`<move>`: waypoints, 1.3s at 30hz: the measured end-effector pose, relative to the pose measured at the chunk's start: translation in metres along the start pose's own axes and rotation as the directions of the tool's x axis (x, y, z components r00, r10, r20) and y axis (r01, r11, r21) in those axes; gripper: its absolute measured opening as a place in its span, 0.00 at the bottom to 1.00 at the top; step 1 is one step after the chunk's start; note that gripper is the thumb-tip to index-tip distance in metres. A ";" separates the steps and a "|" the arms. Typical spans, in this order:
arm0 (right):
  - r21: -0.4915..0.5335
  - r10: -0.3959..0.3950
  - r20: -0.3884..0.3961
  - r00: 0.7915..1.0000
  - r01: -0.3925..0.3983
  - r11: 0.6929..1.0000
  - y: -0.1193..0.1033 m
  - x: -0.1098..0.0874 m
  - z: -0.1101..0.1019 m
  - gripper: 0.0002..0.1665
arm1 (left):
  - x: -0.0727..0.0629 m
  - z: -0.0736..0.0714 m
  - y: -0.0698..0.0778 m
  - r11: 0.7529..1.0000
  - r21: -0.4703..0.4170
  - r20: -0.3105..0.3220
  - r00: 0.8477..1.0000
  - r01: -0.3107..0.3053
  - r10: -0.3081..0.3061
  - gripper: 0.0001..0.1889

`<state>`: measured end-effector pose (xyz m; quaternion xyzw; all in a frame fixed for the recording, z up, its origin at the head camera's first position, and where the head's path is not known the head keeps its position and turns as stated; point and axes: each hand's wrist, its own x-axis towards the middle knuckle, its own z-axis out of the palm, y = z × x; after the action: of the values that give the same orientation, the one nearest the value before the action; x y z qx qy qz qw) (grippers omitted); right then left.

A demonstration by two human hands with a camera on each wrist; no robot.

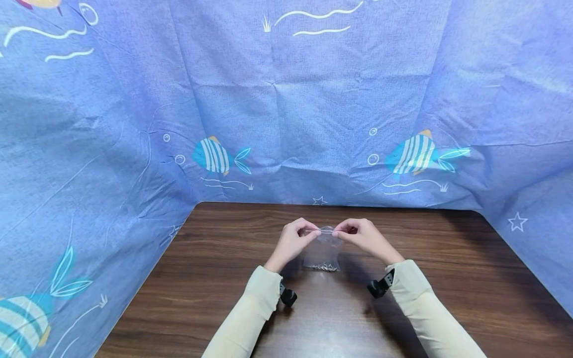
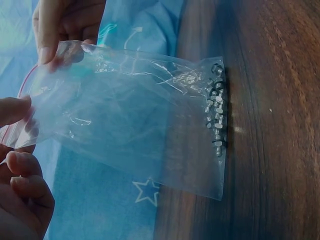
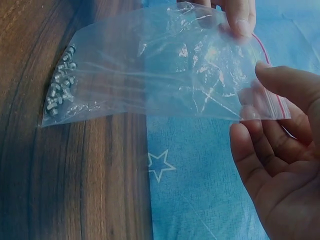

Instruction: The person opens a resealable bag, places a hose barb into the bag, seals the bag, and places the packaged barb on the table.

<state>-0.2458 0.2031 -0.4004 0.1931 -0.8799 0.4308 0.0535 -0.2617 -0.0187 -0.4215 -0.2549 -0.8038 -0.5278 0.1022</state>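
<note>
A clear zip-lock bag (image 1: 323, 251) with a red line along its mouth hangs upright between both hands, its lower edge at or near the tabletop. Small shiny metal pieces that look like screws (image 2: 216, 112) lie gathered along its bottom. My left hand (image 1: 296, 242) pinches the left end of the mouth between thumb and fingers. At the right end, my right hand (image 1: 363, 239) pinches the mouth the same way. In the right wrist view the right thumb (image 3: 285, 82) lies flat over the red seal strip. Whether the seal is fully closed cannot be told.
The brown wood-grain table (image 1: 215, 278) spreads around the bag. Blue cloth (image 1: 313, 109) printed with fish and stars hangs behind it and along both sides. Each wrist wears a black strapped camera, such as the right camera (image 1: 378, 287).
</note>
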 end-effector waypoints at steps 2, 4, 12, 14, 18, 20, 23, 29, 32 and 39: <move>0.000 0.002 0.003 1.000 -0.002 1.000 -0.001 0.000 0.001 0.11 | 0.000 0.000 0.000 1.000 0.008 -0.001 1.000 -0.001 0.001 0.05; -0.006 -0.004 0.000 1.000 0.004 1.000 -0.001 0.001 0.002 0.10 | 0.000 0.001 0.001 1.000 0.014 -0.003 1.000 -0.002 0.002 0.05; -0.056 -0.021 -0.036 0.999 0.019 0.998 -0.001 0.000 0.005 0.07 | 0.000 0.003 0.002 0.999 0.031 -0.009 0.999 -0.033 0.033 0.04; -0.059 -0.024 -0.035 0.999 0.022 0.998 -0.001 0.000 0.005 0.07 | 0.001 0.003 0.001 0.999 0.037 -0.008 1.000 -0.030 0.030 0.04; -0.047 -0.015 -0.028 1.000 0.014 0.999 -0.002 0.001 0.005 0.08 | 0.002 0.004 0.001 0.999 0.039 -0.001 1.000 -0.014 0.014 0.05; -0.035 -0.004 -0.019 1.000 0.003 0.999 -0.002 0.001 0.005 0.08 | 0.002 0.004 0.001 0.999 0.034 0.007 1.000 -0.005 0.005 0.05; -0.014 0.010 -0.001 1.000 -0.010 1.000 -0.003 0.001 0.006 0.08 | 0.001 0.004 0.001 1.000 0.023 0.019 1.000 0.004 -0.005 0.05; -0.001 0.025 0.000 1.000 -0.025 1.000 -0.003 0.001 0.008 0.09 | 0.001 0.005 0.000 1.000 0.001 0.030 1.000 -0.006 0.006 0.05; -0.004 0.031 -0.011 0.999 -0.031 1.000 -0.003 0.003 0.010 0.10 | 0.002 0.006 0.001 1.000 -0.003 0.036 0.999 -0.015 0.016 0.05; -0.025 0.030 -0.046 0.999 -0.031 0.999 -0.005 0.004 0.012 0.08 | 0.003 0.007 0.004 1.000 0.011 0.048 0.999 -0.015 0.014 0.04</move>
<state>-0.2469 0.1897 -0.4034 0.1693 -0.8868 0.4244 0.0694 -0.2614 -0.0104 -0.4204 -0.2728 -0.8072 -0.5159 0.0880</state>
